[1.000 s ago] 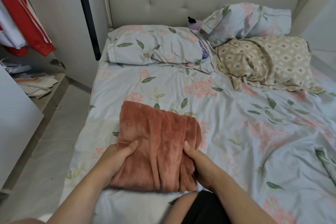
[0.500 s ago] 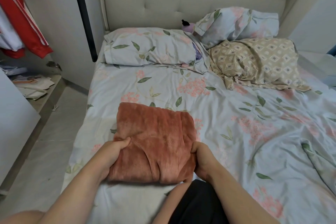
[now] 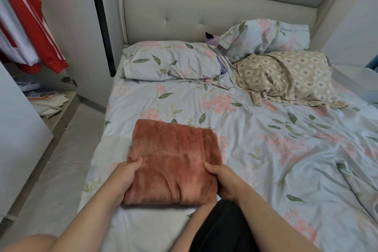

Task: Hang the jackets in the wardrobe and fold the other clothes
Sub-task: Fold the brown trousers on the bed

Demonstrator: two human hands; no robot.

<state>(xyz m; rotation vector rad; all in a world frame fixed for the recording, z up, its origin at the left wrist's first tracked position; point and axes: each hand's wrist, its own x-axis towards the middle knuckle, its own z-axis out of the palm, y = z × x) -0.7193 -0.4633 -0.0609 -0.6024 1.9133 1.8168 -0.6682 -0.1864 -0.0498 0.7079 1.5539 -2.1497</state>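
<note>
Fingers of the left hand and right hand squeeze the folded orange fleece at its sides. It looks soft and floppy, so lift from both sides.

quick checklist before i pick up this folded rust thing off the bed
1. Left hand grips the left edge of the rust garment, thumb on top: ok.
2. Right hand grips the right edge, thumb on top: ok.
3. Garment folded into a compact block, lying flat on the sheet: ok.
4. Fingers reach right under the whole stack: cannot tell, they are hidden.
5. Layers on the near edge lined up: not ok, a ridge bulges there.
6. Red jacket hangs at the far left: ok.
</note>
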